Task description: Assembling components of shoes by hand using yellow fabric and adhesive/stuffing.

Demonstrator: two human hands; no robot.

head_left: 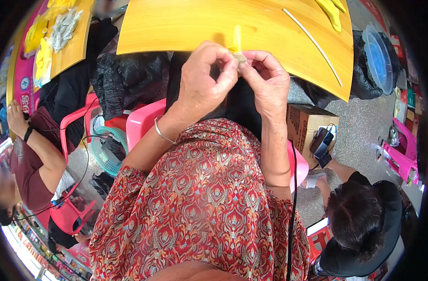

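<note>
The left hand [207, 77] and the right hand [273, 84] are close together, each clamped by thumb and forefinger on the pale lower end of one yellow piece [238, 38]. The piece points away from the body, at the near edge of the desk [176, 28]; whether it touches the surface cannot be told. Risk 1: the fingertips cover most of the pale end, so a misaligned grip could go unnoticed. Risk 2: if the piece is thin and soft, as it appears, uneven pulling between the two hands could tear or stretch it. Risk 3: the grip lies at the desk edge; if both pinches slacken, the piece could drop toward the lap or floor. Risk 4: a sleeve or forearm sweeping right could roll the white rod [312, 45], whose near end lies close to the desk margin. Count, main desk: one yellow piece in the hands, one white rod, and at least two loose yellow pieces [331, 15] at the far right corner, partly cropped. Count, side desk [79, 47]: one grey heap [65, 29] and several yellow items [44, 58], overlapping and not countable. Count, surroundings: one cardboard box [299, 124], one teal basket [101, 152], one clear blue tub [379, 61], at least two other people [359, 220].
</note>
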